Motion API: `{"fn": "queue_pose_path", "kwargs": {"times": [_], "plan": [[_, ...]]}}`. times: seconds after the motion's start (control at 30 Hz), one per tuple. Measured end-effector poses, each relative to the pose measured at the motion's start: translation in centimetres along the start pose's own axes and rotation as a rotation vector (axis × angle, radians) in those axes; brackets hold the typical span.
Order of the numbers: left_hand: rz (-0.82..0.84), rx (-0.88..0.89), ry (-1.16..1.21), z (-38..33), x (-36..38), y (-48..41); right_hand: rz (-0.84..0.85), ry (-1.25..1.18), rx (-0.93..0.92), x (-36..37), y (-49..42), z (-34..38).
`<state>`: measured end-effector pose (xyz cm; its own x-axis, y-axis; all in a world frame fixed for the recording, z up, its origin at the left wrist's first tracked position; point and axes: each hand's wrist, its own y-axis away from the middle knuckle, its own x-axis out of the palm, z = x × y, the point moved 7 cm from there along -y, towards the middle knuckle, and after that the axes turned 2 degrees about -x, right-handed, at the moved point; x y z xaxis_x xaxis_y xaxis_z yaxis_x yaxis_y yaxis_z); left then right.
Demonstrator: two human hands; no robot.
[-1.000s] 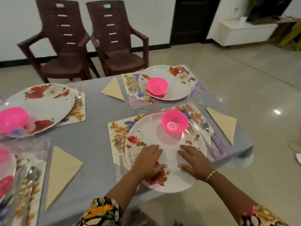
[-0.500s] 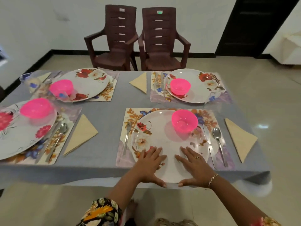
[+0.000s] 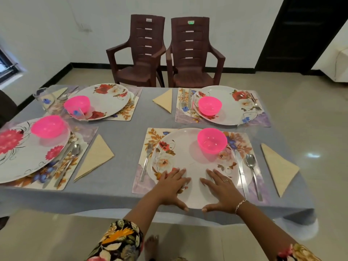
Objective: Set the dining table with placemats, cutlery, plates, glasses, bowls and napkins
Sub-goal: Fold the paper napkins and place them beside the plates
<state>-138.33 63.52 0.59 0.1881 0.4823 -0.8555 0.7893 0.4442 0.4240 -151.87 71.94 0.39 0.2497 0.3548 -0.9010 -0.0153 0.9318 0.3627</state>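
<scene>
The plate (image 3: 192,153) of the near place lies under both our grips. The left grip (image 3: 172,187) and the right grip (image 3: 221,191) rest flat on its near half, fingers straight and spread wide, holding nothing, the thumbs down at the near rim. Beyond the fingertips of the right grip, on the far part of the same plate, stands the pink bowl (image 3: 212,140). The plate sits on the placemat (image 3: 140,183), at the near edge of the worktop (image 3: 116,136). Just outside the left grip lies the fork (image 3: 146,162). Just outside the right grip lie the knife (image 3: 241,172) and the spoon (image 3: 252,170), and further out is the napkin (image 3: 276,168).

We judge that the step is to centre this plate on its mat. We should press lightly and evenly with both palms and slide slowly, so that the bowl does not skate and the rim does not push the knife or the fork. The near rim seems to reach the worktop edge, so we should move the plate away from us.
</scene>
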Motion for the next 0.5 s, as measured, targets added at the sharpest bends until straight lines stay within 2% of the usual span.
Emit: {"fn": "queue_pose_path", "kwargs": {"times": [0.37, 0.5], "plan": [[0.004, -0.007, -0.009, 0.7, -1.1, -1.8, -0.001, -0.001, -0.001, -0.9, -1.7, -1.0], [-0.075, -0.040, -0.037, 1.3, -1.3, -1.3, -0.005, 0.013, -0.003, -1.1, -1.8, -1.1]]}}
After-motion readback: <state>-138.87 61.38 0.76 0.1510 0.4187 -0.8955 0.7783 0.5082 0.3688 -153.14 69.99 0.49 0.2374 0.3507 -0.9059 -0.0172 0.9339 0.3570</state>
